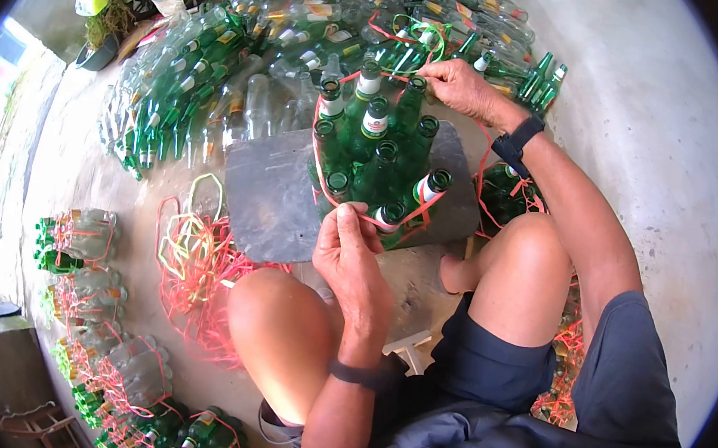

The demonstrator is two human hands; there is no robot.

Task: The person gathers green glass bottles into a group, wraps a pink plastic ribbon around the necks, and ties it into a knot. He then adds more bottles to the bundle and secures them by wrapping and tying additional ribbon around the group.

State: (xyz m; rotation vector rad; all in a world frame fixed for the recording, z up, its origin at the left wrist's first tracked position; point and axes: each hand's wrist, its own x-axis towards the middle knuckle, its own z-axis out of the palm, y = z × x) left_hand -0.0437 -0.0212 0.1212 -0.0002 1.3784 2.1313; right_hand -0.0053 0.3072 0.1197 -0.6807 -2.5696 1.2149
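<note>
Several green glass bottles stand upright in a tight cluster on a dark grey slab before my knees. A pinkish-red plastic strap loops round the cluster near the bottle necks. At the near side, my left hand is closed, thumb and fingers pinching the strap. My right hand is closed at the far right side beside a bottle neck, gripping another stretch of strap. One bottle on the right leans outward, with strap crossing in front of its neck.
Beyond the slab lies a large heap of green and clear bottles. Loose red and yellow straps tangle on the floor at left. Strapped bottle bundles line the lower left; another bundle sits by my right knee. A pale wall rises at right.
</note>
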